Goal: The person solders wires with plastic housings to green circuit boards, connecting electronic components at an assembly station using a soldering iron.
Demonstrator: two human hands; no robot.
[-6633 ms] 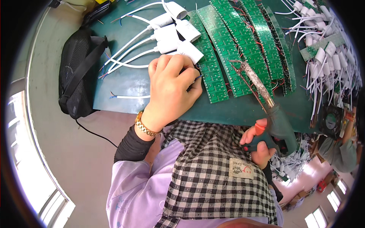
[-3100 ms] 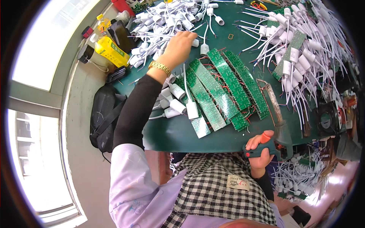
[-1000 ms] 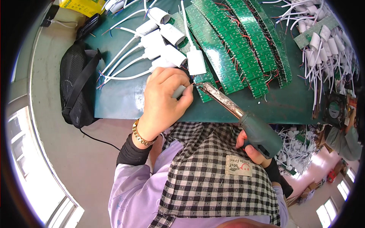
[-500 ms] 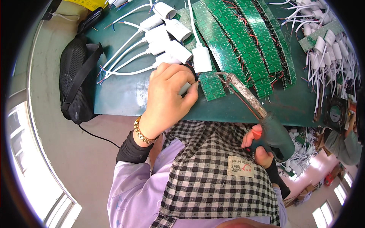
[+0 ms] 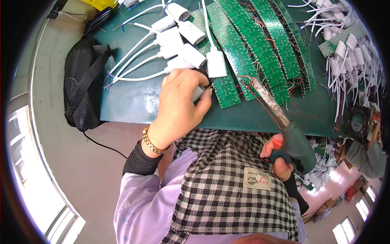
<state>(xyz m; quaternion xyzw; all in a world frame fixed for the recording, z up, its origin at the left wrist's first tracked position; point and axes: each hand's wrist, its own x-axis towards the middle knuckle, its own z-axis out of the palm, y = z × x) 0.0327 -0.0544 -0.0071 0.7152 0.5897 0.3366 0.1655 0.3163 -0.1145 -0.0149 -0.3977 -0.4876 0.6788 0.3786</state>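
My left hand [image 5: 178,105] rests at the near part of the green bench, fingers closed around a white plastic housing [image 5: 198,93] that they mostly hide. Thin wire ends stick out of it toward the corner of a green circuit board panel [image 5: 226,92]. In my right hand [image 5: 277,156], at the bench's near edge, is a soldering iron [image 5: 298,146] with a dark green grip. Its bent tip hovers over the panels, right of the nearest panel and apart from my left fingers. A white housing with a cable [image 5: 215,64] lies on that panel.
Several white cabled housings [image 5: 168,38] lie beyond my left hand. Long rows of circuit boards [image 5: 260,53] with red wires cover the bench's middle. A heap of white cabled parts [image 5: 353,57] is at the right. A black mesh bag [image 5: 83,85] sits at the left edge.
The soldering iron has shifted a little to the right, its tip moving away from the nearest panel and my left fingers. My left hand stays almost in place, still gripping the housing.
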